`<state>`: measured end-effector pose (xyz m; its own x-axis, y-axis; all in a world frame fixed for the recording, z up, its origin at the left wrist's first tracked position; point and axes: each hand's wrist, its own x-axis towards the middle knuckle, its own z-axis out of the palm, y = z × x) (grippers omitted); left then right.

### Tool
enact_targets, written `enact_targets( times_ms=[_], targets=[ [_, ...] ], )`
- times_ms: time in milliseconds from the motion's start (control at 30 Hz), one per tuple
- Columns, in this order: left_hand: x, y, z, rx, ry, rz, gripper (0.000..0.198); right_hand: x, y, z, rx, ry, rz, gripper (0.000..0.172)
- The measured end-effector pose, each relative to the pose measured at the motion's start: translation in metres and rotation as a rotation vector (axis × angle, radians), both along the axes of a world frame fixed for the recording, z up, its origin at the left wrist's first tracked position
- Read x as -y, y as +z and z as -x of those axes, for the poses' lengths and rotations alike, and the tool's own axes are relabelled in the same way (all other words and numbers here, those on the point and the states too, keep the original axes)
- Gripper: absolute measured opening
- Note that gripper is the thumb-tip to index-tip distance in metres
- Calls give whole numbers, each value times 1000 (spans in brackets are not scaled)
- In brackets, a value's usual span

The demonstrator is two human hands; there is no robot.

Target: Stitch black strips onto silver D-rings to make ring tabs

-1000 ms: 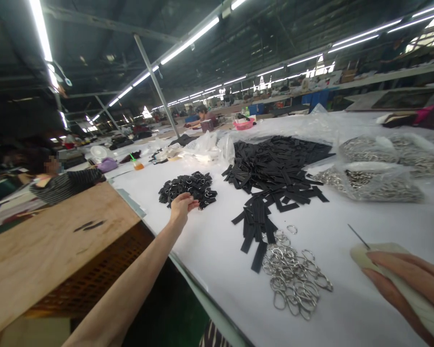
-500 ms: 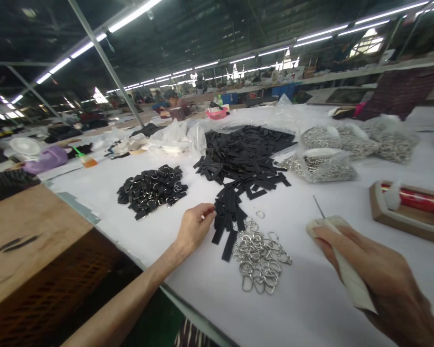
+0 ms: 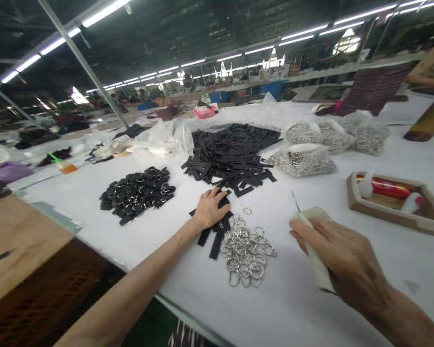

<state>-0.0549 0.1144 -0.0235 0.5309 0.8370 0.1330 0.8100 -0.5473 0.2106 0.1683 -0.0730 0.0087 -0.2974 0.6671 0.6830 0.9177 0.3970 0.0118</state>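
Note:
My left hand (image 3: 210, 210) lies palm down with fingers spread on a small heap of black fabric strips (image 3: 216, 244). Just to its right is a loose pile of silver D-rings (image 3: 246, 255), with a single ring a little apart behind it. My right hand (image 3: 342, 253) is closed around the cream, cloth-like handle of a thin-tipped tool (image 3: 316, 270). Its slim metal shaft points up and away, over the white table (image 3: 285, 308). Left of my left hand sits a pile of black strips looped through rings (image 3: 135, 193).
A large heap of black strips (image 3: 231, 152) lies farther back. Clear bags of rings (image 3: 307, 161) stand to its right. A cardboard tray (image 3: 394, 212) holding a red roll is at the right, near a bottle (image 3: 428, 118). A person's arm (image 3: 428, 67) shows at the far right.
My left hand has gone from fingertips at the edge of the small strip heap to lying spread on top of it. My right hand still holds the tool. The view has shifted right.

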Motion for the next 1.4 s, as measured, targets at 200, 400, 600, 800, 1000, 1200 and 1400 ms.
enact_targets(
  times_ms=[200, 400, 600, 800, 1000, 1200, 1400],
  targets=[
    [20, 8, 14, 13, 24, -7, 44, 1, 1, 2, 11, 15, 12, 16],
    [62, 28, 38, 115, 66, -144, 27, 5, -2, 1, -28, 37, 24, 16],
    [96, 19, 37, 143, -16, 28, 19, 5, -9, 0, -35, 90, 10, 22],
    [81, 25, 27, -138, -265, -36, 52, 4, -9, 0, -14, 101, 23, 22],
    [60, 41, 27, -252, -423, 68, 46, 5, -6, 2, 8, 96, 6, 21],
    [48, 49, 25, -123, -339, 116, 17, 2, -3, 7, -44, 83, 17, 10],
    [63, 59, 20, 300, -212, 475, 27, 7, -1, 12, -327, 109, 104, 18]
  ],
)
